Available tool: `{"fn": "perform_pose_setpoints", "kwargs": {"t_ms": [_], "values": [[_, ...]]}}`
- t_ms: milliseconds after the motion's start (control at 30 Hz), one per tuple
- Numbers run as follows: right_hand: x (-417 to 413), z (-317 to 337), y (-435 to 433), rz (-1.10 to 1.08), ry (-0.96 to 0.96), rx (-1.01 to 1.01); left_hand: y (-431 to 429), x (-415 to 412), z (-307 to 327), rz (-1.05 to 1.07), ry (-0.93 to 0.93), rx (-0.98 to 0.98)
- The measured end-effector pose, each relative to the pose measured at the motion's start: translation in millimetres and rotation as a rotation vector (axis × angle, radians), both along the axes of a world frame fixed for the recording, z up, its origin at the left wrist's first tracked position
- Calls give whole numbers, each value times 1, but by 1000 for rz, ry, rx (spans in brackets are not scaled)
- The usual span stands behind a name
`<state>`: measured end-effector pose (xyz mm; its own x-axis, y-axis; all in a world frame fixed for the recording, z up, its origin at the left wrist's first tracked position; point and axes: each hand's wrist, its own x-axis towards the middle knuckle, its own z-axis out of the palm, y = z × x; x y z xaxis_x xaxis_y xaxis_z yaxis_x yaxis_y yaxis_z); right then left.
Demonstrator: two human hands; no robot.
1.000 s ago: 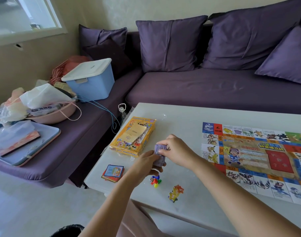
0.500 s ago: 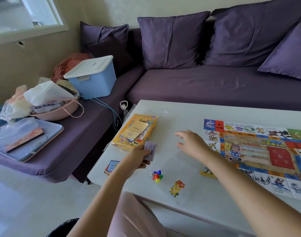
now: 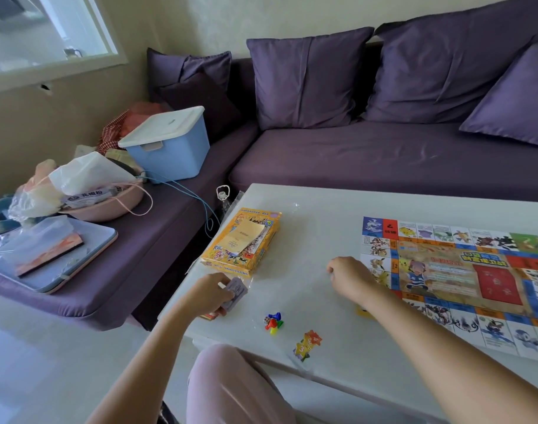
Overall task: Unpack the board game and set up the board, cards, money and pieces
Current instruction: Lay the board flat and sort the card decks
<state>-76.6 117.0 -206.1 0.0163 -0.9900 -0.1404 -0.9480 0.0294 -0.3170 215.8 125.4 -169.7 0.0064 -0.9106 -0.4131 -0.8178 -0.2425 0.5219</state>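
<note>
Fingers of left hand pinch the money stack; right hand curled at board's 9 o'clock, contents unclear; next, lay notes out.

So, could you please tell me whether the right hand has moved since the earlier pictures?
Yes. The right hand has left the purple notes in the left hand beside the yellow box and now sits rightward, by the board.
</note>
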Motion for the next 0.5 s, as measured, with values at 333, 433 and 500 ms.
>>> {"fn": "perform_pose_setpoints", "kwargs": {"t_ms": [333,433,500], "values": [[-56,40,-20,-31,4,-88,-5,-22,-17,-298,-25,178],[-73,41,-22,-27,0,-67,-6,-28,-21,-328,-96,141],[-80,40,-23,-16,4,-80,-6,-32,-20,-340,-150,77]]}}
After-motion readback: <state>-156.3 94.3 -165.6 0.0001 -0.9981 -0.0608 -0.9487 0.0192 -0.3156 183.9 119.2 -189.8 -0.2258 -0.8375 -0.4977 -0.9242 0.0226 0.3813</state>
